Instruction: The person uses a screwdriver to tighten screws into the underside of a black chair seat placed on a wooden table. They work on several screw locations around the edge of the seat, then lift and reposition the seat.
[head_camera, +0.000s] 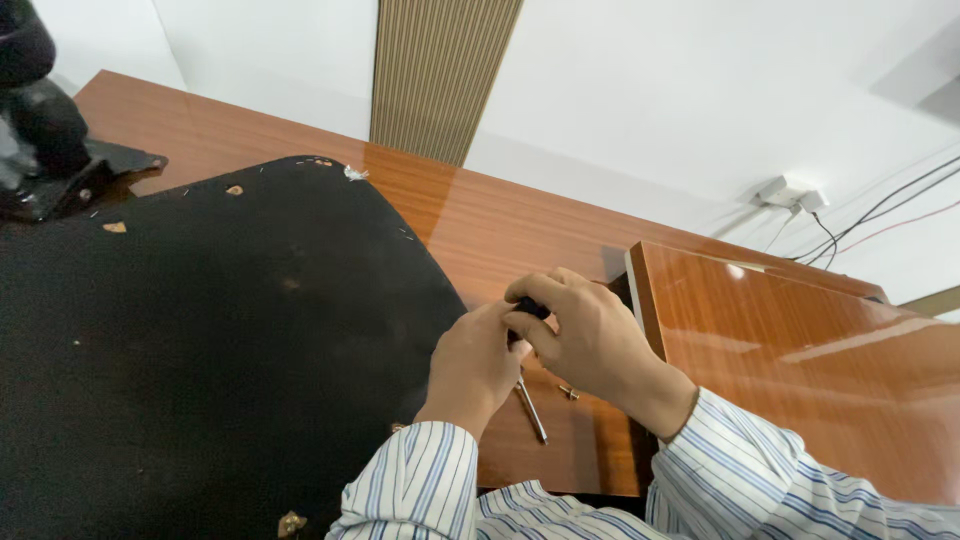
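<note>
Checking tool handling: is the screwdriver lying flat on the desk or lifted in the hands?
Lifted. Both the left hand and the right hand grip the screwdriver's dark handle; its metal shaft slants down toward the wooden desk.

Wood table (480, 230) w/ black board (220, 330), small screw (568, 392) on it.

Bright even light, glare on the glossy tabletop (800, 330), edges perhaps slightly warped, mostly sharp

Panel (200, 340) laid on surface (520, 225), left of hands; screwdriver (530, 405) held between them, screw (568, 392) possibly just right.
</note>
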